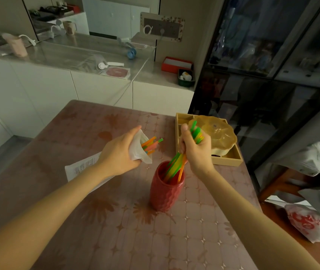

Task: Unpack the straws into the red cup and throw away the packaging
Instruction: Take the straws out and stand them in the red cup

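Observation:
A red ribbed cup (165, 193) stands upright in the middle of the table. My right hand (195, 151) is shut on a bunch of green, yellow and orange straws (176, 166) whose lower ends reach into the cup. To the left, above the table, my left hand (119, 152) grips the white straw packaging (140, 151) with its open mouth pointing right. Several orange, pink and green straws (151, 145) stick out of that packaging. The rest of the packaging runs back under my left forearm.
The table (116, 221) has a pinkish patterned cover. A beige tray (227, 159) with a lidded yellow dish (219, 133) sits at its far right corner. A grey garment (315, 172) and a red-printed plastic bag (307, 221) lie at the right on a chair.

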Available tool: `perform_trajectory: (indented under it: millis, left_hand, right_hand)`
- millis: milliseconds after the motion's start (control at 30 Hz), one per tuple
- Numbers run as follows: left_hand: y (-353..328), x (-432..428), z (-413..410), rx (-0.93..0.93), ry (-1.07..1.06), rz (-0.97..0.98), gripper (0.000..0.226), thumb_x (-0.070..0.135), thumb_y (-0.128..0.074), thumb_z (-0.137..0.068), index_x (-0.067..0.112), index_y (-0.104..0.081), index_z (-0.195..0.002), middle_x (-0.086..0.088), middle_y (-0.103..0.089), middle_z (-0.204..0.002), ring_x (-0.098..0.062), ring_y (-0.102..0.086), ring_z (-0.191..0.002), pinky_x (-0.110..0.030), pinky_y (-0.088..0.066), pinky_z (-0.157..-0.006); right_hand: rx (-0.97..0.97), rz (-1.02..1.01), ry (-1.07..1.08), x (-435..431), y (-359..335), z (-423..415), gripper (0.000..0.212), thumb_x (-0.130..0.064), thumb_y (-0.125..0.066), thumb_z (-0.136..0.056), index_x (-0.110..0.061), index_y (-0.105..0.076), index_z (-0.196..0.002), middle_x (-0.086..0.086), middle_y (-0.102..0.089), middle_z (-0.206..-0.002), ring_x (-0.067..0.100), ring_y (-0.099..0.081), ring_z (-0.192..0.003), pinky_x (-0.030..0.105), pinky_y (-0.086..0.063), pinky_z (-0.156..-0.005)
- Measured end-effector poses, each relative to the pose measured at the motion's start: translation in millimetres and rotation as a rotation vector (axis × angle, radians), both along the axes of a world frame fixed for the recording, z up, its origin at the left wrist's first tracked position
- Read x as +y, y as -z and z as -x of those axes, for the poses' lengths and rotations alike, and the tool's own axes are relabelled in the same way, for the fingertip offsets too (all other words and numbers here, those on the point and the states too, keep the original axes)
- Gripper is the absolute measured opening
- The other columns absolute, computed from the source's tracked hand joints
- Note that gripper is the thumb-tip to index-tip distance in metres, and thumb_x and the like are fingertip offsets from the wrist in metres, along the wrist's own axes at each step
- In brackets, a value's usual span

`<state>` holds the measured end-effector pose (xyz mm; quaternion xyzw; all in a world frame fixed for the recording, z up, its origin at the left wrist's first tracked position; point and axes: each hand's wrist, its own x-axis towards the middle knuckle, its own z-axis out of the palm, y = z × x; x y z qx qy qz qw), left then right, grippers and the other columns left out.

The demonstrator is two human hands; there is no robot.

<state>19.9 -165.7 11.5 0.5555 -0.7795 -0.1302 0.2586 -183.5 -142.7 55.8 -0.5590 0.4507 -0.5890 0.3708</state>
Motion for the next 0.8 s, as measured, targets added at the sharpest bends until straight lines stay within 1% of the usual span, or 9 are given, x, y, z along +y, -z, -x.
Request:
perform_trajectory:
  millis: [67,133,233,267,333,400,533,667,800]
  left_hand:
    - [1.1,-0.8,-0.6,-0.023,-0.010,-0.002,0.101,0.042,-0.079,-0.064,0.020,-0.020,-0.143,-0.003,-0.056,-0.129,-0.026,-0.060,-0.107,-0.041,-0.051,-0.084]
    - [1.6,-1.8,-0.9,-0.057,-0.027,-0.019,0.101,0.045,-0.077,-0.064,0.021,-0.019,-0.142,-0.002,-0.056,-0.130,-0.026,-0.059,-0.108,-0.042,-0.051,-0.085]
    - [3.4,-3.6,0.4,-0.080,-0.028,-0.033,0.100,0.045,-0.076,-0.063,0.022,-0.019,-0.142,-0.001,-0.057,-0.129,-0.026,-0.060,-0.107,-0.042,-0.051,-0.084]
    - [4.6,-3.5,1.2,-0.065,-0.023,-0.028,0.099,0.044,-0.077,-0.064,0.021,-0.020,-0.142,-0.002,-0.058,-0.127,-0.026,-0.060,-0.106,-0.042,-0.051,-0.083]
    - [8.1,-3.5,3.1,-0.030,-0.006,-0.017,0.100,0.042,-0.078,-0.063,0.021,-0.021,-0.142,-0.002,-0.058,-0.127,-0.025,-0.060,-0.106,-0.040,-0.051,-0.083]
    - [11.6,-4.5,5.4,-0.021,0.014,-0.012,0.102,0.044,-0.079,-0.062,0.024,-0.019,-0.143,-0.001,-0.055,-0.130,-0.023,-0.059,-0.107,-0.038,-0.051,-0.083]
    - [12.2,-5.9,9.5,-0.008,0.018,-0.005,0.102,0.044,-0.078,-0.063,0.027,-0.017,-0.143,-0.001,-0.054,-0.132,-0.023,-0.059,-0.107,-0.036,-0.050,-0.083]
    - [12.2,-5.7,11.5,0.000,0.025,0.011,0.101,0.043,-0.079,-0.064,0.025,-0.018,-0.143,-0.002,-0.057,-0.128,-0.023,-0.060,-0.104,-0.036,-0.050,-0.081]
    - [13.8,-6.7,13.3,-0.005,0.033,0.000,0.101,0.042,-0.079,-0.064,0.025,-0.018,-0.143,-0.002,-0.058,-0.127,-0.023,-0.060,-0.103,-0.038,-0.051,-0.081]
  right_hand:
    - [-0.007,0.082,-0.029,8.3,-4.8,2.3,0.044,-0.024,-0.048,-0.097,-0.001,-0.047,-0.059,-0.008,-0.045,-0.043,0.011,-0.041,-0.041,0.024,-0.039,-0.045]
    - [0.023,0.129,-0.132,16.3,-14.8,6.1,0.045,-0.029,-0.048,-0.093,-0.002,-0.047,-0.057,0.002,-0.047,-0.045,0.017,-0.044,-0.043,0.030,-0.042,-0.048]
    - [0.132,0.073,-0.185,15.3,-17.1,8.0,0.050,-0.034,-0.051,-0.090,0.004,-0.046,-0.059,0.026,-0.047,-0.053,0.028,-0.045,-0.049,0.039,-0.043,-0.051]
    - [0.155,0.053,-0.164,12.5,-13.3,7.6,0.051,-0.034,-0.051,-0.091,0.006,-0.047,-0.060,0.027,-0.048,-0.054,0.028,-0.046,-0.050,0.038,-0.043,-0.051]
    - [0.161,0.018,-0.096,5.4,-3.1,5.3,0.048,-0.028,-0.050,-0.095,0.002,-0.048,-0.058,0.020,-0.049,-0.052,0.019,-0.048,-0.050,0.026,-0.044,-0.052]
    - [0.121,-0.045,-0.012,-1.6,6.0,2.3,0.045,-0.024,-0.046,-0.098,-0.002,-0.050,-0.059,0.005,-0.051,-0.051,0.007,-0.050,-0.048,0.016,-0.044,-0.053]
    - [0.094,-0.206,0.085,-11.5,26.7,-2.2,0.048,-0.035,-0.044,-0.098,0.000,-0.058,-0.067,-0.002,-0.059,-0.058,-0.001,-0.054,-0.052,0.011,-0.045,-0.056]
    - [0.103,-0.349,0.105,-10.3,47.3,-1.2,0.040,-0.040,-0.047,-0.095,-0.011,-0.059,-0.071,-0.008,-0.057,-0.065,0.001,-0.055,-0.062,0.018,-0.044,-0.065]
    - [0.188,-0.405,0.126,-11.2,62.9,5.2,0.039,-0.058,-0.047,-0.088,-0.027,-0.062,-0.069,-0.001,-0.058,-0.079,0.013,-0.056,-0.080,0.032,-0.045,-0.081]
